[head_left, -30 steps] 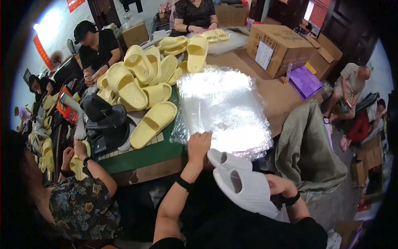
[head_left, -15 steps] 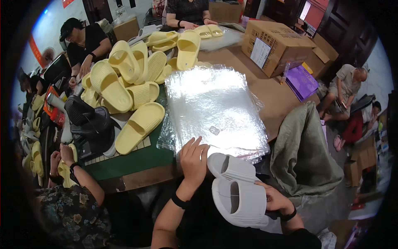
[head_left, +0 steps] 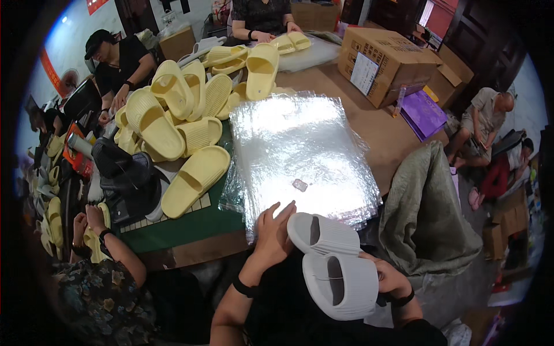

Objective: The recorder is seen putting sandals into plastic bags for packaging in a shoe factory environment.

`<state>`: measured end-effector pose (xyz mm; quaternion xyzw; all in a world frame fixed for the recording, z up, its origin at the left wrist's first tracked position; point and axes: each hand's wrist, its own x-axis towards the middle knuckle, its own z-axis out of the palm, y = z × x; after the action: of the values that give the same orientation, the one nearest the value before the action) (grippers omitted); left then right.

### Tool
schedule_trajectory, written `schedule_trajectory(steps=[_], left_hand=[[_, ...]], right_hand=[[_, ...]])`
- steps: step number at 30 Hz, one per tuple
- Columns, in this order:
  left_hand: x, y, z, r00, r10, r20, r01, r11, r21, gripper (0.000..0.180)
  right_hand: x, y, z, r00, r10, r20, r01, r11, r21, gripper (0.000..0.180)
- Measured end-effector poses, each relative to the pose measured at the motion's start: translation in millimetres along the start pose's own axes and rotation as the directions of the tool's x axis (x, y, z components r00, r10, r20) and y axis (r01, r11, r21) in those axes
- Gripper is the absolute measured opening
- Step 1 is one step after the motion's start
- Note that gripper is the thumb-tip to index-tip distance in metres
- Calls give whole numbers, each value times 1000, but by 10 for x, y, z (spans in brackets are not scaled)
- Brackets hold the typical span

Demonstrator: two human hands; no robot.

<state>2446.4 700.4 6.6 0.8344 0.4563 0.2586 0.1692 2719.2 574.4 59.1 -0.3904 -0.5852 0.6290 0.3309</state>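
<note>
A pair of light grey slide sandals [head_left: 355, 282] hangs at the table's front edge, the two held together by my right hand [head_left: 392, 277], whose fingers close on their right side. A thin line crosses the foot opening of the nearer sandal. My left hand [head_left: 273, 235] is just left of the farther sandal, its fingers apart over the front edge of a stack of clear plastic bags [head_left: 300, 144]. On that stack lies a small pale packet [head_left: 299, 185].
Yellow slides [head_left: 196, 179] are heaped left of the bags, beside black slides [head_left: 124, 179] on a green mat [head_left: 222, 225]. A cardboard box [head_left: 381, 63] and purple bags [head_left: 423, 115] sit at the far right. A grey-green sack [head_left: 421, 219] stands near my right. Co-workers sit around the table.
My left hand has shifted slightly right and nearer, beside the sandals. The grey sandals have moved a little right with my right hand.
</note>
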Motion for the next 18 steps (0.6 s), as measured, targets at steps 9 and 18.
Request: schedule_trajectory(steps=[9,18], left_hand=[[-10,214,37,937,142,-318,-156,988,-18,42],[-250,267,151,940,275,-200,-317,923,-219,49]], right_hand=[[177,-125,189,936,-9,-353,-203,804,-559,42],[721,253,228,820,-289,-495,-184,686,-704,32]])
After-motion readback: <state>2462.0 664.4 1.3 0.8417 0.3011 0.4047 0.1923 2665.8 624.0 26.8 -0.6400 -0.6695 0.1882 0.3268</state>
